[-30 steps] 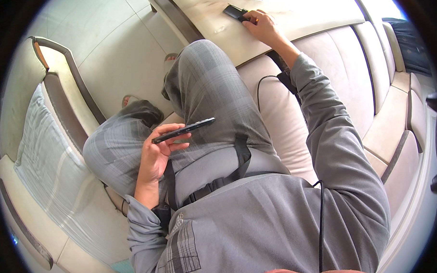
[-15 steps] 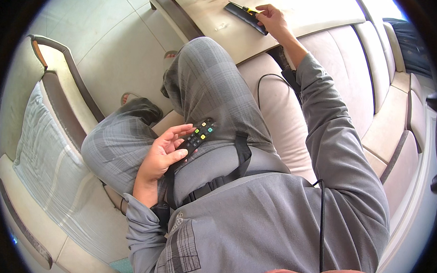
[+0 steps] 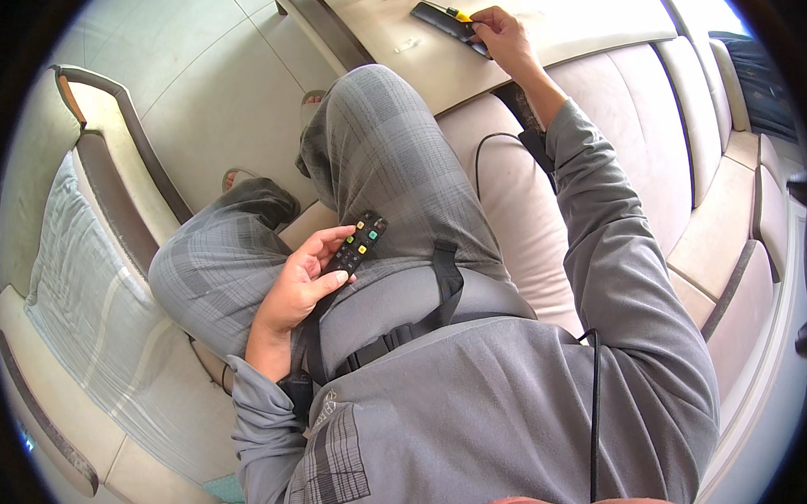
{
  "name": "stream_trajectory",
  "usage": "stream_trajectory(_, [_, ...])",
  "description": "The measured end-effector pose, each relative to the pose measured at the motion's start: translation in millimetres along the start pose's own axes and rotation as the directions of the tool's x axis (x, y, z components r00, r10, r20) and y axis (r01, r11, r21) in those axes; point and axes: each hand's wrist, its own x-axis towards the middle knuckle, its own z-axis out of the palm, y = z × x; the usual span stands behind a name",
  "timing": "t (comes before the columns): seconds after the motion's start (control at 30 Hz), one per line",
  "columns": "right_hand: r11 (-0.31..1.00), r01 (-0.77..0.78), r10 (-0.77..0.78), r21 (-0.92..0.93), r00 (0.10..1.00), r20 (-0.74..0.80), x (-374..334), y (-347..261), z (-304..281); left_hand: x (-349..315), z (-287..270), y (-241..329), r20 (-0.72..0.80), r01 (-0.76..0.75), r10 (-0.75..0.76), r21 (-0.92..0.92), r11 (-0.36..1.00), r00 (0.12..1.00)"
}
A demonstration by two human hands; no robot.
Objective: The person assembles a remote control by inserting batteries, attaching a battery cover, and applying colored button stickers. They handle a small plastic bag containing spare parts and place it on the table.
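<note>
My left hand [image 3: 302, 287] is closed around the lower part of a black remote control [image 3: 354, 249] with yellow, green and blue-green buttons. Its button side faces up above my lap, the far end tilted to the right. Over the low table [image 3: 582, 19], my right hand [image 3: 505, 42] has its thumb and fingers pinched at the handle of a yellow-and-black screwdriver [image 3: 463, 17]. The screwdriver's thin shaft points away to the left. It lies along a long black case-like piece [image 3: 440, 24] on the tabletop; the fingertips partly cover both.
A small clear scrap [image 3: 406, 47] lies on the table. On the right is a pale sofa [image 3: 626, 129], with a black cable [image 3: 478, 160] looping near my right thigh. A second seat with a striped cover [image 3: 84, 281] stands left. Black straps [image 3: 393, 346] cross my waist.
The remote control has turned more upright and shifted slightly left in my left hand. My right hand has moved only a little, staying at the screwdriver and the black piece.
</note>
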Motion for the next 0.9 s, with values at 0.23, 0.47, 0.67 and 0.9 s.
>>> stream_trajectory(0.23, [0.999,0.035,-0.034,-0.008,0.999,0.027,1,-1,0,0,-1,-3,-0.021,-0.009,0.010,0.015,1.000,1.000])
stream_trajectory(0.47, [0.998,0.023,-0.027,0.060,0.998,0.060,-3,-1,-1,1,-1,-1,-0.031,0.002,-0.001,0.023,1.000,1.000])
stream_trajectory(0.67, [0.925,-0.059,0.017,0.375,0.993,0.115,1,3,-2,0,-1,-2,-0.049,0.006,-0.005,0.022,1.000,0.999])
stream_trajectory(0.9, [0.775,-0.143,0.039,0.616,0.983,0.179,-2,2,-15,1,-1,0,-0.054,0.016,-0.015,0.028,0.999,0.998])
